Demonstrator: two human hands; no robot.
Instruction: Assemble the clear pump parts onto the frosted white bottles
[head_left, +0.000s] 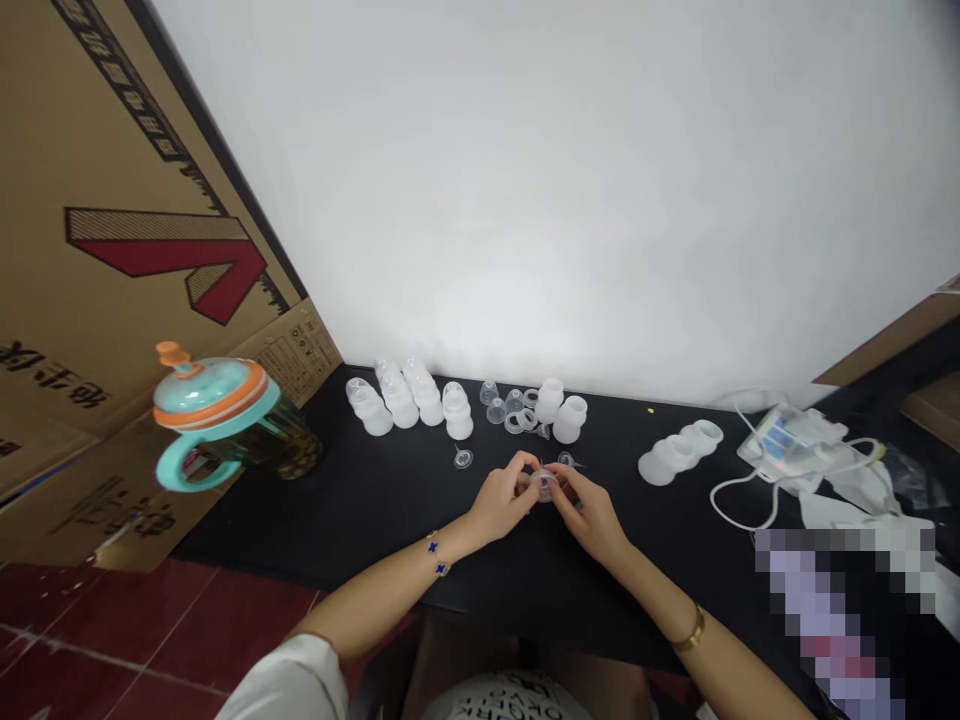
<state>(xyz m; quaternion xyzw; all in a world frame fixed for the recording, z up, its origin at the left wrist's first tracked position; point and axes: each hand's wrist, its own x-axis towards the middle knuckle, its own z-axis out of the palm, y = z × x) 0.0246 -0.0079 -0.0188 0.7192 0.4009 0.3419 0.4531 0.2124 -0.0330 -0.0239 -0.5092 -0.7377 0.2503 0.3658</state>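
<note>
My left hand (501, 500) and my right hand (595, 512) meet above the black table (360, 520); both are curled, with thumbs and fingertips pinching one small clear part (545, 485) between them. I suppose it is held from two sides so that it does not slip — it is quite small. Near it, a clear stemmed piece (464, 458) lies at the left and another stemmed piece (567, 460) at the right, probably for easy reach. Farther, clear domes (496, 410) and rings (514, 422) are gathered beside two open bottles (572, 418). The bottles with clear tops (403, 408) stand at the left — perhaps to be separate from three open bottles (681, 453) at the right.
</note>
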